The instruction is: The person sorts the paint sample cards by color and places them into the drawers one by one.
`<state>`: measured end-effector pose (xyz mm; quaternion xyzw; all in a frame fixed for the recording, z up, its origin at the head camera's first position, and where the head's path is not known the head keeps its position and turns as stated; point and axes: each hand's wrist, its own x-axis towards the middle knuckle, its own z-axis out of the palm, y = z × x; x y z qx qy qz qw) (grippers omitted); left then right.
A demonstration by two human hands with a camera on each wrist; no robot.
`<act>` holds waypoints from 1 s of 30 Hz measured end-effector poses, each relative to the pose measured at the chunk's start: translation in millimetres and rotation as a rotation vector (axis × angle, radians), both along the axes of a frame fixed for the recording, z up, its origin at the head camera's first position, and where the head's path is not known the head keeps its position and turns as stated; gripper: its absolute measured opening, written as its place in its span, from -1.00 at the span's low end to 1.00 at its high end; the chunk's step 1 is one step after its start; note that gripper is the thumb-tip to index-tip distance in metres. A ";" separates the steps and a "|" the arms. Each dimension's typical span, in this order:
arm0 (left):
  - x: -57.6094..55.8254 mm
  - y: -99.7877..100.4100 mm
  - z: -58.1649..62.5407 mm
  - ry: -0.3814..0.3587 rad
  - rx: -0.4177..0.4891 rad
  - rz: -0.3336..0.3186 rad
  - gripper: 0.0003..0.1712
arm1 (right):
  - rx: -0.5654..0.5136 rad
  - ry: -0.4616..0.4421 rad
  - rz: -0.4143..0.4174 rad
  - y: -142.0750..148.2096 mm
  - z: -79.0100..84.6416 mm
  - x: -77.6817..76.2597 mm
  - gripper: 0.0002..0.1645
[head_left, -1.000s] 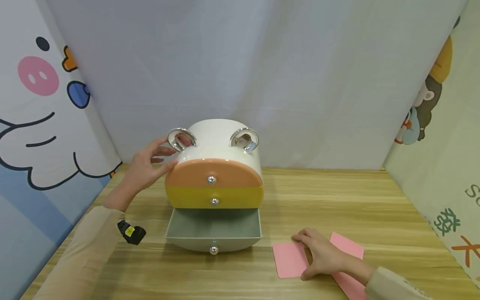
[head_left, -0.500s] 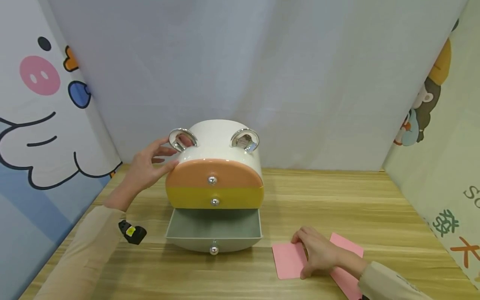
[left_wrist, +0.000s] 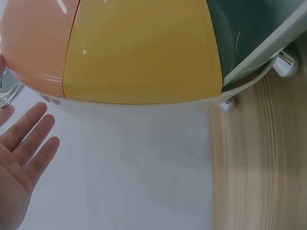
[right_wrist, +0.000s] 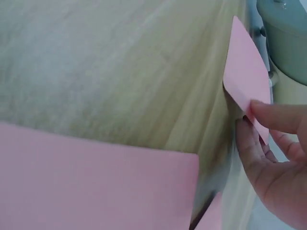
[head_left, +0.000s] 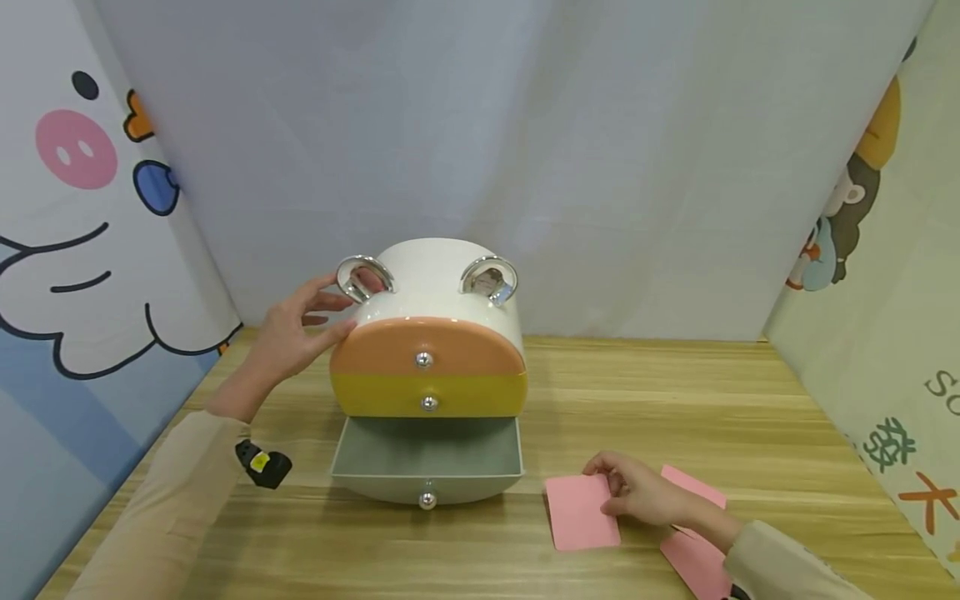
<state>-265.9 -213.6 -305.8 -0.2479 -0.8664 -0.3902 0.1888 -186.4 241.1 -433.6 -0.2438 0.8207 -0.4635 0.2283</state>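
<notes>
A small chest of drawers [head_left: 442,296] with a white shell and two silver ear-like rings stands on the table. Its orange and yellow drawers are in, while the grey-green bottom drawer [head_left: 427,487] is pulled out. My left hand [head_left: 288,333] rests against the chest's upper left side by one ring, fingers extended; some fingertips are hidden behind the ring. To the right of the drawer, my right hand [head_left: 645,496] pinches a pink square card [head_left: 579,515] by its right edge. In the right wrist view that pink card [right_wrist: 247,67] is tilted, its pinched edge raised off the table.
More pink cards [head_left: 693,560] lie under and beside my right forearm, partly covered by it. A wood-grain table [head_left: 645,392] carries everything. A pale curtain [head_left: 637,208] hangs behind, and printed cloths border both sides.
My right thumb and fingers have closed on the pink card's right edge, and the card has tilted up slightly. The left hand and the chest have stayed put.
</notes>
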 end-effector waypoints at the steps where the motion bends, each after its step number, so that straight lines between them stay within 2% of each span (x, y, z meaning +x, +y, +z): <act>1: -0.1 -0.1 0.1 0.000 -0.003 0.000 -0.33 | -0.009 -0.027 -0.012 0.8 0.4 0.1 -0.56; 4: 0.4 0.2 1.0 -0.007 -0.006 0.001 -0.33 | -0.041 -0.115 -0.038 2.8 5.6 0.4 -0.64; 7: 1.3 0.6 1.7 -0.019 -0.005 0.005 -0.32 | -0.045 -0.129 -0.039 4.0 15.2 -0.9 -0.68; 19: 0.7 0.3 1.5 -0.014 -0.014 0.018 -0.33 | -0.109 -0.026 -0.122 -8.2 67.2 -11.8 -0.61; 24: 1.5 0.9 1.7 -0.018 -0.010 0.015 -0.33 | -0.158 0.000 -0.178 -29.6 76.1 -18.9 -0.62; 30: 1.9 0.6 1.7 -0.025 -0.014 0.019 -0.33 | -0.224 0.045 -0.229 -57.0 75.7 -21.8 -0.63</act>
